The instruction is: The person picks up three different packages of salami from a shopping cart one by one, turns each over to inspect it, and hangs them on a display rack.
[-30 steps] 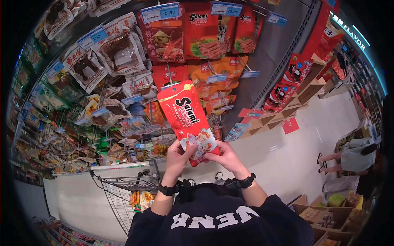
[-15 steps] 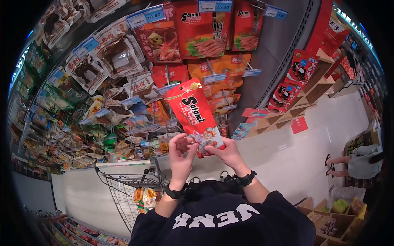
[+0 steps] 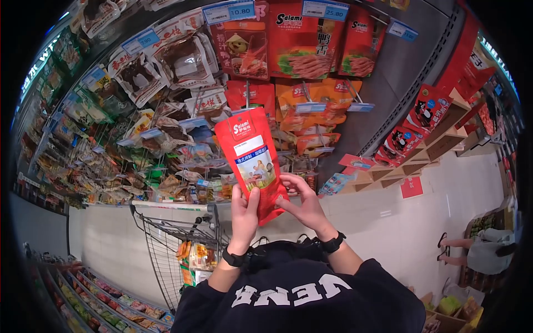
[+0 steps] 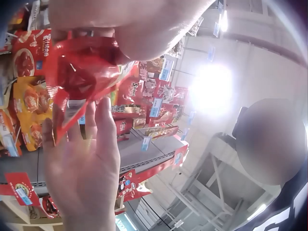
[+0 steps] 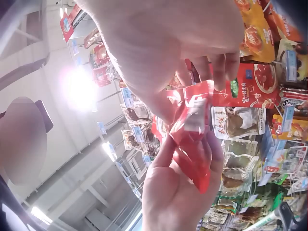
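Flat red glossy plastic snack pouch (image 3: 251, 161) stood upright above wire shopping trolley (image 3: 172, 244), before hanging snack racks. Left hand (image 3: 244, 213) and right hand (image 3: 302, 206) each pinched its lower edge, fingers curled. Judged light, floppy, slick; best gripped at sealed bottom edges.

A red, glossy plastic-film snack pouch (image 3: 252, 161) with a smooth printed label is seen, its foil creased and shiny near the lower edge. A grey wire shopping trolley (image 3: 172, 244) of bare metal is shown. The pale floor (image 3: 388, 216) looks smooth and faintly polished. Matt black cloth is worn as a printed sweatshirt (image 3: 300, 299).
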